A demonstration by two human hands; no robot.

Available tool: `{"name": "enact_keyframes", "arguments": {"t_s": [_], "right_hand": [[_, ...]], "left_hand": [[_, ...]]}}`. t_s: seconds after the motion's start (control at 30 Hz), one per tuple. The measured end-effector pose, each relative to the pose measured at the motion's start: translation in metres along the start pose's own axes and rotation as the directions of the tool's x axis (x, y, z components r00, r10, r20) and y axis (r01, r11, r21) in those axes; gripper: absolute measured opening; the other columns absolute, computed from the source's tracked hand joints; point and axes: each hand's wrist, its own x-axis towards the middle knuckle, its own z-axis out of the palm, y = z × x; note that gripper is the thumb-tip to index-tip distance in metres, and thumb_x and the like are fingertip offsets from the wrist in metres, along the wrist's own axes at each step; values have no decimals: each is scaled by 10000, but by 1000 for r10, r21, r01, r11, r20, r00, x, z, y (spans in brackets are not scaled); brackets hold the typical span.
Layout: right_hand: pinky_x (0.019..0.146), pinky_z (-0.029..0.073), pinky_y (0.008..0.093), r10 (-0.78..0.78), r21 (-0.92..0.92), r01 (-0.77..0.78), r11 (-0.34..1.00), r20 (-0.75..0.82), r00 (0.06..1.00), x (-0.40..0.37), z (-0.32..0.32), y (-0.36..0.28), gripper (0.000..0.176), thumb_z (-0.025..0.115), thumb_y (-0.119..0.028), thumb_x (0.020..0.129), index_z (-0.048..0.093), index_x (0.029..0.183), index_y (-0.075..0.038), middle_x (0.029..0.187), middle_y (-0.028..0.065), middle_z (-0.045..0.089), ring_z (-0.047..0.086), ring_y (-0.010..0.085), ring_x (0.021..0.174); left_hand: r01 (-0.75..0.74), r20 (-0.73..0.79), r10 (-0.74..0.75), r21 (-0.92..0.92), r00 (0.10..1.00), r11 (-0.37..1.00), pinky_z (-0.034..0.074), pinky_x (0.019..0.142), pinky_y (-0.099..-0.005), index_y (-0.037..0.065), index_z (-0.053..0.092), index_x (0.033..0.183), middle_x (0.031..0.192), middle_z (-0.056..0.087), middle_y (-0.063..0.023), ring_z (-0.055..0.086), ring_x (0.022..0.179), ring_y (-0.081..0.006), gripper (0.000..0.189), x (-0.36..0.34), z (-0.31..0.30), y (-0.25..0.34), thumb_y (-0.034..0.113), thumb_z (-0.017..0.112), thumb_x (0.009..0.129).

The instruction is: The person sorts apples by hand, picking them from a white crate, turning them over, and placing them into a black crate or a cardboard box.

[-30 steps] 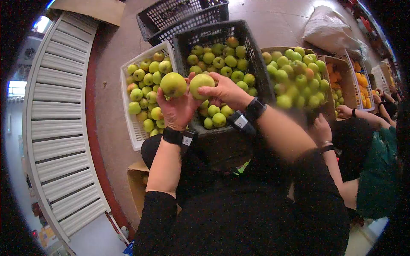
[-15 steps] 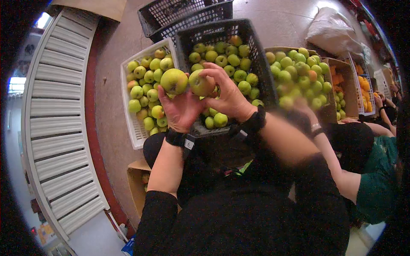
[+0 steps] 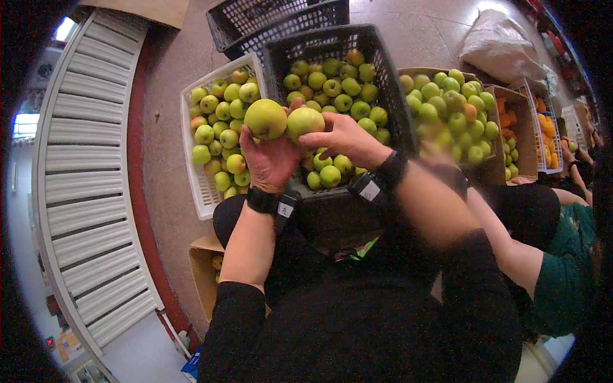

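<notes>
We have a black crate (image 3: 391, 96) beside a smaller white crate (image 3: 203, 195), both holding green apples (image 3: 330, 176). Above, our left hand (image 3: 273, 163) cradles one large apple (image 3: 265, 119); our right hand (image 3: 354, 142) grips a smaller apple (image 3: 305, 122) just beside it.

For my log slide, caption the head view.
Left hand holding a green apple, right hand on another, near a black crate of apples.

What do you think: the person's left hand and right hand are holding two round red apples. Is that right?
Not quite, they aren't red: the head view shows the person's left hand and right hand holding two round yellow-green apples.
</notes>
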Motion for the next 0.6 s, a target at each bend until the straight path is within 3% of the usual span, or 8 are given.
{"name": "enact_keyframes", "arguments": {"t_s": [0.07, 0.13, 0.2, 0.27, 0.37, 0.4, 0.5, 0.6], "right_hand": [[719, 489, 288, 114, 141, -120, 983, 48, 992, -10, -1, -13, 412, 674, -247, 753, 509, 1070, -41, 970, 52, 583, 581, 161, 898], [731, 487, 323, 112, 333, -99, 938, -20, 993, -8, -3, -10, 406, 663, -277, 762, 510, 1077, -72, 978, 42, 578, 590, 160, 865], [767, 479, 400, 84, 543, -54, 838, -31, 996, -12, -6, -13, 404, 623, -355, 788, 514, 1100, -123, 1005, 31, 574, 584, 169, 857], [792, 472, 421, 92, 729, -58, 682, -6, 996, -5, -10, -5, 416, 609, -379, 794, 511, 1115, -133, 1025, 39, 572, 574, 179, 902], [816, 467, 437, 64, 841, -38, 540, 4, 998, 1, -11, 6, 438, 591, -430, 797, 516, 1125, -150, 1054, 47, 575, 560, 207, 973], [786, 480, 426, 55, 854, -41, 519, 14, 998, 3, -9, 7, 422, 596, -438, 790, 531, 1100, -159, 1036, 38, 583, 575, 206, 939], [779, 491, 408, 28, 872, -53, 487, 45, 999, 2, -8, 4, 447, 578, -475, 788, 539, 1091, -148, 1020, 39, 598, 594, 204, 914], [802, 488, 386, 1, 871, -55, 488, 62, 998, 2, -9, 2, 485, 553, -496, 794, 534, 1098, -118, 1014, 61, 607, 601, 202, 915]], "left_hand": [[-21, 21, 20, 45, 1000, 999, 328, 972, -471, 65, 453, 1205, 1330, 377, -143, 378, 1199, -293, 640, 0, 1, -1, 496, 578, 748], [-53, 43, 49, 88, 998, 995, 354, 962, -453, 89, 422, 1228, 1307, 403, -134, 414, 1172, -279, 585, 0, 3, -1, 365, 637, 759], [-155, 21, 162, 438, 987, 886, 388, 941, -406, 102, 399, 1236, 1254, 440, -112, 457, 1125, -248, 587, -1, 4, 3, 184, 677, 726], [-210, 4, 306, 737, 952, 643, 435, 888, -302, 88, 388, 1221, 1147, 490, -68, 516, 1031, -183, 681, -1, 3, -1, -34, 721, 640], [-289, 222, 388, 950, 894, 121, 445, 887, -340, 100, 389, 1228, 1129, 511, -81, 509, 1037, -229, 710, 0, 5, -18, 37, 761, 626], [-292, 295, 398, 954, 869, -70, 416, 887, -312, 44, 425, 1186, 1127, 502, -78, 498, 1028, -198, 685, 0, 7, -22, 72, 782, 601], [-343, 486, 274, 832, 830, -435, 378, 937, -337, 67, 450, 1186, 1151, 501, -86, 478, 1082, -238, 721, 3, 12, -22, 122, 803, 560], [-321, 410, 245, 886, 879, -334, 369, 929, -337, 32, 452, 1211, 1128, 506, -108, 465, 1080, -255, 685, 5, 14, -17, 167, 764, 616]]}}
